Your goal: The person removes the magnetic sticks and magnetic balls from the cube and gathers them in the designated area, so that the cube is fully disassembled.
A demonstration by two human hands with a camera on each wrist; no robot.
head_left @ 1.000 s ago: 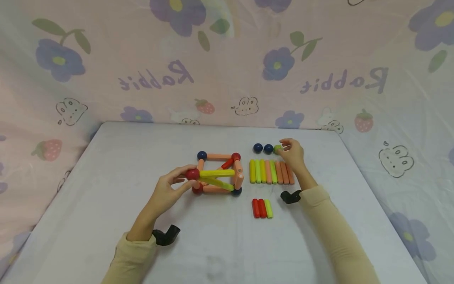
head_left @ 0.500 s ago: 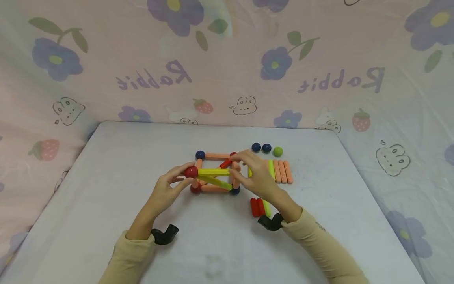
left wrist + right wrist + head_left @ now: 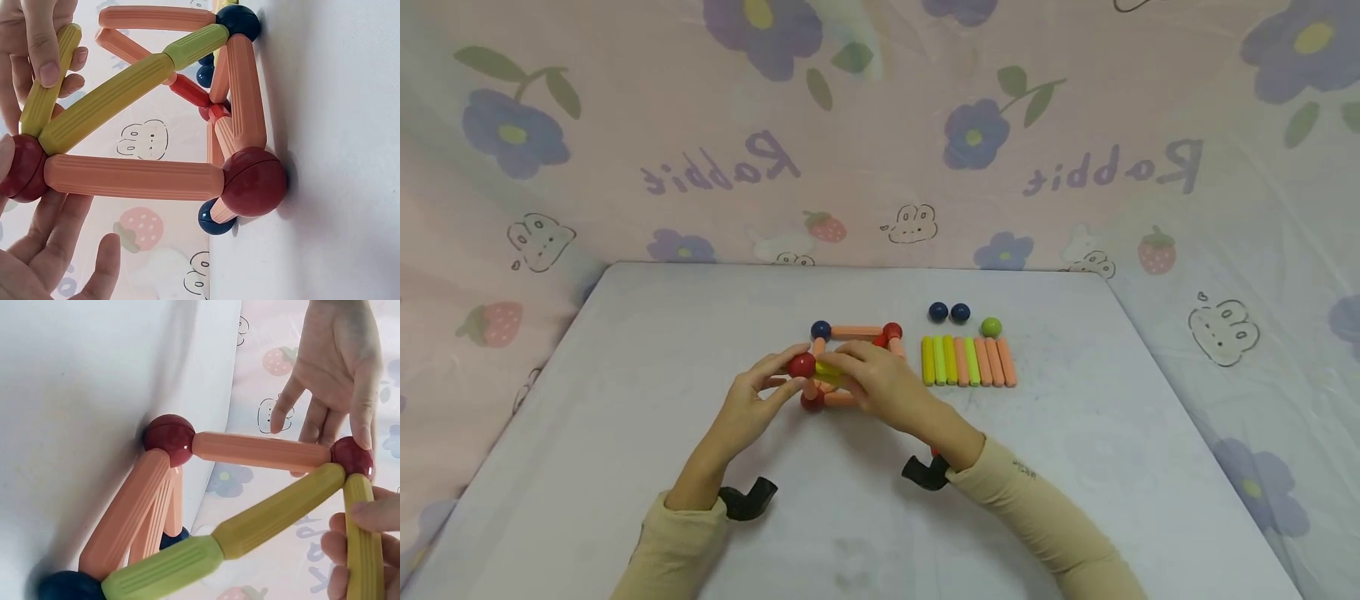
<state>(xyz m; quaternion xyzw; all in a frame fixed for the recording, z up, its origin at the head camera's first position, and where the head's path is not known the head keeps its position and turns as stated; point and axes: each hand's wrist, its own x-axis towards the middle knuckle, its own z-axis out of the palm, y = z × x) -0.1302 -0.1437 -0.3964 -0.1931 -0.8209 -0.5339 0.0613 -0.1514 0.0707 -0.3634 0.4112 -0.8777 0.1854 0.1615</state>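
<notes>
A frame of magnetic sticks and balls stands on the table, with dark blue balls (image 3: 821, 331) and red balls at its base corners. My left hand (image 3: 748, 408) pinches the raised red ball (image 3: 801, 365) between thumb and fingers. An upright orange stick (image 3: 134, 177) runs from that ball down to a base red ball (image 3: 255, 182). My right hand (image 3: 887, 387) pinches a yellow stick (image 3: 364, 544) whose end meets the raised ball. A second yellow stick (image 3: 281, 509), joined to a light green stick (image 3: 164, 569), slopes down to a blue ball. My right hand hides part of the frame in the head view.
Right of the frame lies a row of yellow, green and orange sticks (image 3: 961, 361). Behind it are two dark blue balls (image 3: 938, 312) and a green ball (image 3: 991, 327). Near my right wrist a red stick (image 3: 935, 452) shows partly. A printed curtain (image 3: 850, 125) hangs behind the table.
My right hand has left the green ball and come left onto the yellow stick. The green ball has rolled away from the blue balls, toward the stick row. My left hand keeps its hold.
</notes>
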